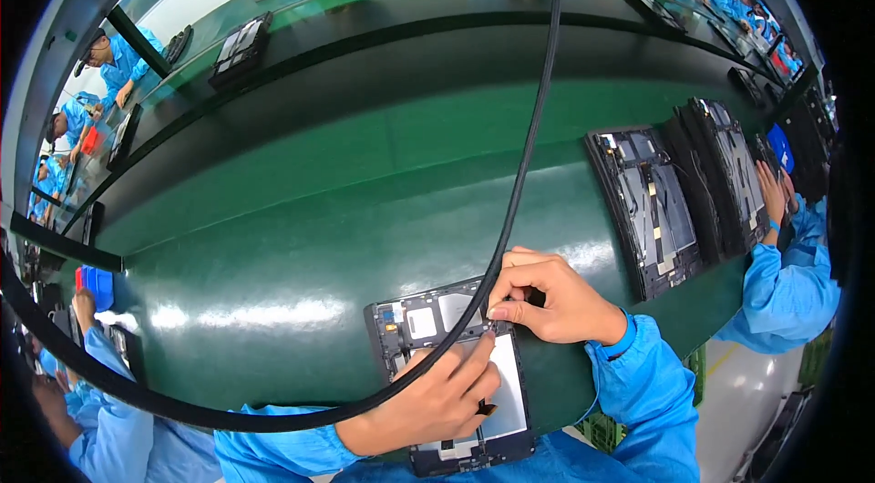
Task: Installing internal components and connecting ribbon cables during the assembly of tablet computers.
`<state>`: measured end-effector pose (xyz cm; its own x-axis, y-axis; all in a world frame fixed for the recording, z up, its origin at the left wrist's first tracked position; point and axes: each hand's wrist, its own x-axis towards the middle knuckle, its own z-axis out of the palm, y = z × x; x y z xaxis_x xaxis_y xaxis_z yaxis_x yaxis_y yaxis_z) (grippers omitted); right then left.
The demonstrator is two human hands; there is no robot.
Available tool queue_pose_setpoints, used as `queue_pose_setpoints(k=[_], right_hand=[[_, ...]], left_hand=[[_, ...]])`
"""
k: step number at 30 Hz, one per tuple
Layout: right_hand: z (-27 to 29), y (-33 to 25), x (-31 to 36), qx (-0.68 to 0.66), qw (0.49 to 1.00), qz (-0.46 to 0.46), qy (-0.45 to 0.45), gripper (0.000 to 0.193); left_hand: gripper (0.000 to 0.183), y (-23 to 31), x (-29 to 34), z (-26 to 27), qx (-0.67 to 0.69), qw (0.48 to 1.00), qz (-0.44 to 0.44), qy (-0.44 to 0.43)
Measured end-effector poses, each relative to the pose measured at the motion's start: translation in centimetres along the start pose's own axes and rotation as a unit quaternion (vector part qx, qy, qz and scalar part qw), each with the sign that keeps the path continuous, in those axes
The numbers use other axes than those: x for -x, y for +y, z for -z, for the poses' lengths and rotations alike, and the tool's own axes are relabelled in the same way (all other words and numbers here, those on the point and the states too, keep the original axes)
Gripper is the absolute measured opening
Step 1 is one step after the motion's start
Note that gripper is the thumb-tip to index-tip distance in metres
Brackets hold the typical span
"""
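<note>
An opened tablet [421,323] lies on the green bench close in front of me, its inner parts and a silver-white panel exposed. My left hand [437,396] lies across it, index finger stretched toward the upper right part and the other fingers loosely bent. Beside those fingers shows a small dark strip with a gold end [488,409]. At the tablet's upper right corner, my right hand [561,305] pinches thumb and forefinger together; whatever is between them is too small to make out. A black cable in the foreground crosses in front of part of the tablet.
The thick black cable [538,118] hangs down and curves left. To the right stand an opened tablet [652,210] and another one [729,164] in dark trays. A co-worker's hand [773,196] is at the far right; another co-worker [118,401] sits at left by a blue bin [98,287].
</note>
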<state>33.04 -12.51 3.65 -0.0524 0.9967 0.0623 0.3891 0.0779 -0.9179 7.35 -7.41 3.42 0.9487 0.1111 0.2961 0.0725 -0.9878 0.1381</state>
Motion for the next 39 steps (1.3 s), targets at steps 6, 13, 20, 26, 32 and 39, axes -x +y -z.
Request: queue_pose_setpoints(k=[6, 13, 20, 26, 32, 39], right_hand=[[-0.6, -0.2, -0.1, -0.017, 1.000, -0.012, 0.011, 0.008], [-0.7, 0.5, 0.0, -0.031, 0.999, -0.026, 0.014, 0.011], [-1.6, 0.5, -0.1, -0.028, 0.998, -0.014, 0.053, 0.013], [-2.2, 1.1, -0.1, 0.015, 0.995, 0.024, 0.096, 0.019], [-3.0, 1.5, -0.4, 0.006, 0.993, 0.051, 0.110, 0.021], [-3.6, 1.8, -0.7, 0.026, 0.988, 0.078, 0.133, 0.019]], left_hand=[[0.044, 0.1, -0.2, 0.5, -0.076, 0.996, -0.030, -0.022], [0.043, 0.2, 0.1, 0.2, -0.096, 0.994, -0.042, 0.013], [0.043, -1.1, -0.3, -0.3, 0.049, 0.999, -0.018, 0.005], [0.042, -0.7, 0.0, -0.2, 0.003, 0.999, -0.024, 0.024], [0.039, -0.7, 0.2, 0.0, -0.070, 0.996, -0.048, 0.031], [0.033, -1.1, -0.3, 0.2, -0.006, 0.999, -0.038, 0.012]])
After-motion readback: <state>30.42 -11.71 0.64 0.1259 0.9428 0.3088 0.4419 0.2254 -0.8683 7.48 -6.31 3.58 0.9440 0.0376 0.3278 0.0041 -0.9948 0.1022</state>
